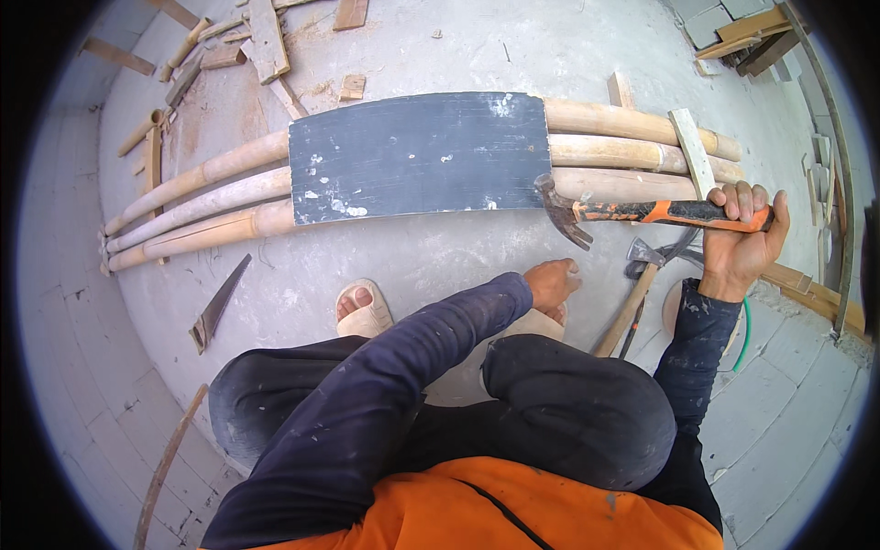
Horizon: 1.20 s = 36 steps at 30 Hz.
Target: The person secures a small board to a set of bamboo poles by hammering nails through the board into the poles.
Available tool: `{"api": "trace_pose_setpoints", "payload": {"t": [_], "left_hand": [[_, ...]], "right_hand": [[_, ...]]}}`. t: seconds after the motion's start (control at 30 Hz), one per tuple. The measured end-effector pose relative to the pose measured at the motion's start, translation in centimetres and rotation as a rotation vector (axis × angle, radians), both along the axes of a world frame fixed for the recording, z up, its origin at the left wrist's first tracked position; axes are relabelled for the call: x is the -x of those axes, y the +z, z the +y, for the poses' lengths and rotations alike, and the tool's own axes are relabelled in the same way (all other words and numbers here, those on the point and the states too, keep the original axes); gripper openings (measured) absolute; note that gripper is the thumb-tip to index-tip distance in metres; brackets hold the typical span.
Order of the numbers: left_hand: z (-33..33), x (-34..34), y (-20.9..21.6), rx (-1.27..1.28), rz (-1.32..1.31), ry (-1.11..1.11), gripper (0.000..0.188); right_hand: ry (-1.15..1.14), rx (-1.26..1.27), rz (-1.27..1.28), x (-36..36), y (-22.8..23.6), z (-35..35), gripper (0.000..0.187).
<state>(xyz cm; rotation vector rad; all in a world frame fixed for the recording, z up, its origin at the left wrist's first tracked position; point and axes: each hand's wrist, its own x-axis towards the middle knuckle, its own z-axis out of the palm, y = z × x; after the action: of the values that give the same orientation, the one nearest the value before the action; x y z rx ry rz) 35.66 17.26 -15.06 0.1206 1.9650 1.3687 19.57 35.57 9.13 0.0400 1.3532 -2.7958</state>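
My right hand (pixel 733 246) is wrapped round the black and orange handle of a claw hammer (pixel 616 212), raised at the right. Its metal head is over the lower right corner of a dark grey board (pixel 417 156). The board, flecked with white, lies across three bamboo poles (pixel 215 171) side by side. My left hand (pixel 552 282) is closed near my right foot, below the hammer head; what its curled fingers hold, if anything, is hidden. A short light wood strip (pixel 692 151) crosses the poles' right end, partly behind my right hand.
On the floor to my right lies a hatchet (pixel 632 302) beside a dark cable and a green hose (pixel 745 335). A handsaw (pixel 220 307) rests at the left. Wood offcuts (pixel 266 41) are scattered at the far left, with more planks (pixel 756 41) at the far right.
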Motion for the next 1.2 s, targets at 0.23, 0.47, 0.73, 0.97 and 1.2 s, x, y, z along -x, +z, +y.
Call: {"api": "trace_pose_setpoints", "payload": {"t": [0.23,0.47,0.73,0.97,1.2], "left_hand": [[-10.3,1.1,5.7,-0.33,-0.244,0.138,0.107],[-20.4,3.6,14.5,-0.61,-0.372,0.483,0.096],[-38.1,-9.7,9.8,0.592,0.365,0.444,0.051],[-36.6,-12.4,6.1,0.869,0.543,0.374,0.071],[-37.9,-13.5,6.2,0.871,0.535,0.286,0.085]], "right_hand": [[0.187,0.1,0.024,0.8,0.8,-3.4,0.031],[0.519,0.139,0.221,2.2,5.1,-12.4,0.028],[0.842,0.053,0.425,0.2,6.4,-36.4,0.037],[0.739,0.048,0.477,-2.7,-1.9,-49.4,0.035],[0.797,0.144,0.492,-2.9,-5.8,-49.7,0.032]]}}
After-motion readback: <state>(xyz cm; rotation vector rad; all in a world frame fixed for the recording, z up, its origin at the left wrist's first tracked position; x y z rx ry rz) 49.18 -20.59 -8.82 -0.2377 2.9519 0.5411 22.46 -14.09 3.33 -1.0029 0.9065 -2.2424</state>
